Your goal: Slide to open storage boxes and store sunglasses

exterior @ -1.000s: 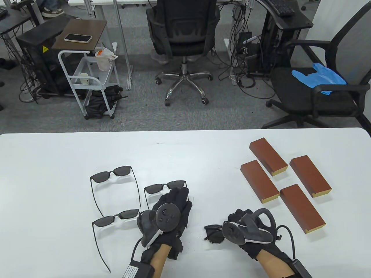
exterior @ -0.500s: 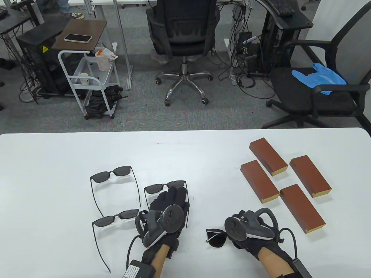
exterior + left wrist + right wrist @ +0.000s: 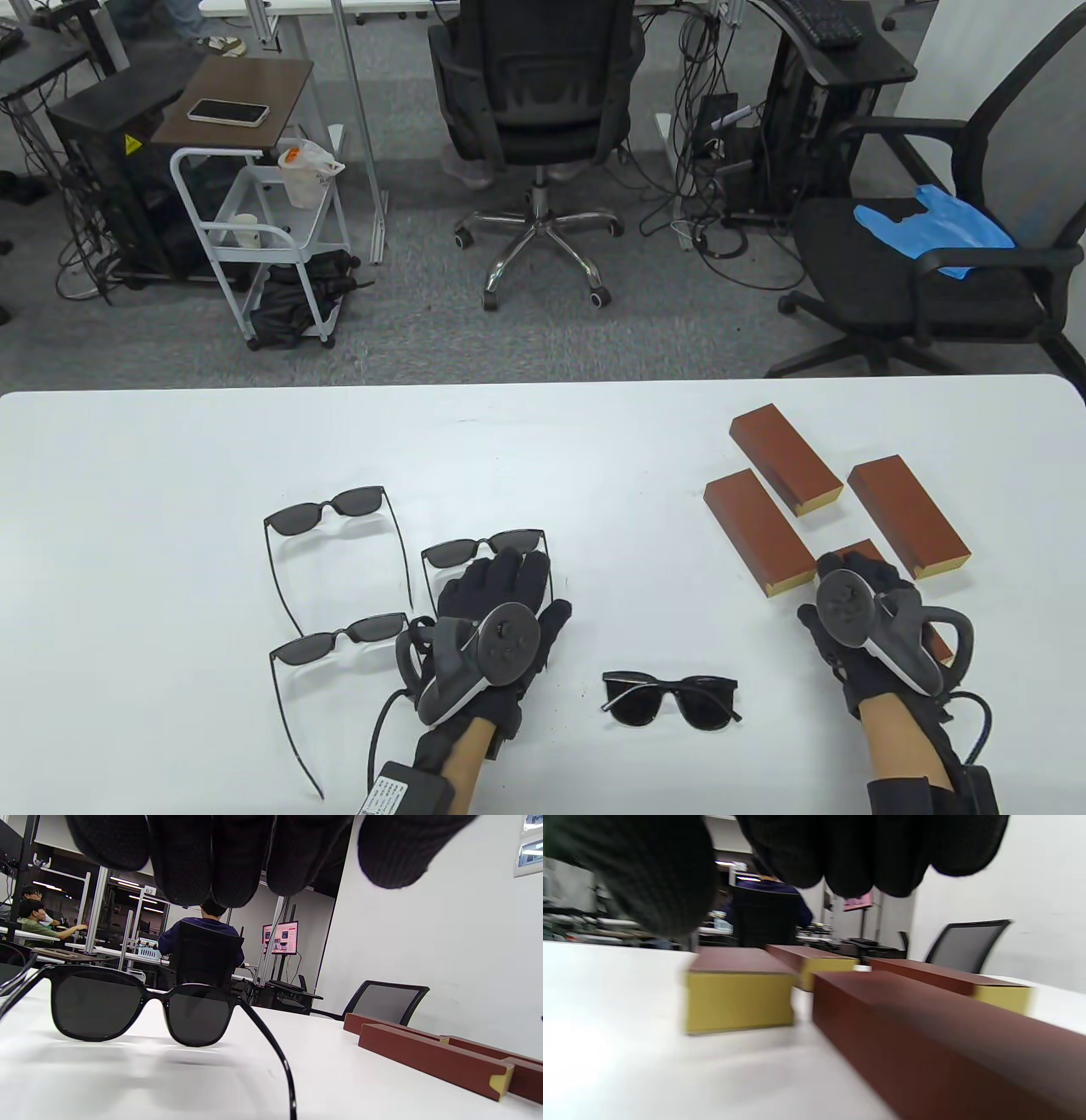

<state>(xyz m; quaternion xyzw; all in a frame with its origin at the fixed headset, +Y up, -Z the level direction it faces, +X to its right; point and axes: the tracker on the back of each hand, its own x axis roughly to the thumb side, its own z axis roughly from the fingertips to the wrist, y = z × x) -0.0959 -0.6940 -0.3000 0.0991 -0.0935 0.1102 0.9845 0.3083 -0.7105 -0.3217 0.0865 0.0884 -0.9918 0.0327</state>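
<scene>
Folded sunglasses (image 3: 670, 699) lie free near the worktop's front edge between the hands; left hand (image 3: 496, 611) flat, spread; right hand (image 3: 865, 611) over the nearest box (image 3: 857, 550), grip unclear.

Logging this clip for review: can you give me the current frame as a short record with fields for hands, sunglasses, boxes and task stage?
left hand: open, fingers over a temple arm of one unfolded pair; contact unclear
right hand: open, over the nearest storage box, holding nothing
folded sunglasses: lying on the table between the hands, touched by neither
unfolded sunglasses: three pairs at the left, temple arms open
storage boxes: four brown boxes at the right, all closed
task stage: no box slid open, no sunglasses stored yet
</scene>
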